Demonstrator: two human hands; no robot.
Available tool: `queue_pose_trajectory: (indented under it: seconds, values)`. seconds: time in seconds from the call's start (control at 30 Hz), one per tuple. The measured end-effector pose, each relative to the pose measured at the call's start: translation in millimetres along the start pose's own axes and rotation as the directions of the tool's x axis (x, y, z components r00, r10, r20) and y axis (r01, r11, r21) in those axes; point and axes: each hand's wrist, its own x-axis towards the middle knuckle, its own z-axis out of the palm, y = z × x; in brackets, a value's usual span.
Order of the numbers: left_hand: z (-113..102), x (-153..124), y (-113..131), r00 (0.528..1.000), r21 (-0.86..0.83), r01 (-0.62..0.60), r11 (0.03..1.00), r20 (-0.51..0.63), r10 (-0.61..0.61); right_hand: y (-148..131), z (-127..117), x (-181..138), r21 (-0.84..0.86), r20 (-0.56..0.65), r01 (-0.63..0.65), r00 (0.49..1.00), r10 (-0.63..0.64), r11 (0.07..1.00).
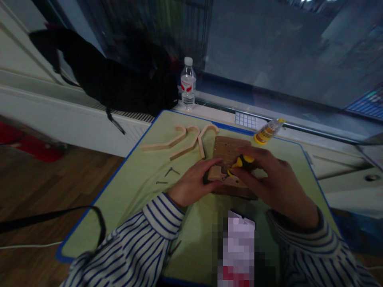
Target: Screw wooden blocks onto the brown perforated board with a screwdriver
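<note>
My left hand [191, 181] is closed on a small light wooden block [216, 173], with the thumb and fingers on either side of its left end. Beneath the block lies a brown wooden board [229, 144]. Just right of it, my right hand [278, 185] pinches a yellow-and-black screwdriver [246, 159], tilted down toward the block. The fingers cover part of the tool, so its tip is hard to make out. A few dark holes or fittings show on the wood near the fingertips.
Several bent wooden strips [187, 149] lie beyond my left hand, with thin dark screws [171, 171] nearer. A glue bottle [266, 132] tilts at the back right. A water bottle [188, 85] stands behind the table. A blurred-out pale object [239, 247] lies in front.
</note>
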Motion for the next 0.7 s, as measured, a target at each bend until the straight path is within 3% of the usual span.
queue_pose_trajectory:
  seconds: [0.17, 0.5, 0.7]
  values:
    - [-0.4, 0.3, 0.1, 1.000, -0.013, -0.004, 1.000, 0.004, 0.004, -1.6, -3.8, -0.3, 0.047, 0.034, -0.006, 0.999, 0.005, 0.999]
    - [0.3, 0.2, -0.3, 1.000, 0.009, -0.004, 1.000, -0.001, 0.004, 1.4, 1.3, -1.1, -0.037, -0.047, -0.054, 0.998, 0.052, 0.998]
    - [-0.4, 0.4, 0.1, 1.000, -0.004, 0.005, 1.000, 0.010, -0.005, 5.0, 5.5, -4.2, 0.071, -0.053, -0.115, 0.991, 0.119, 0.991]
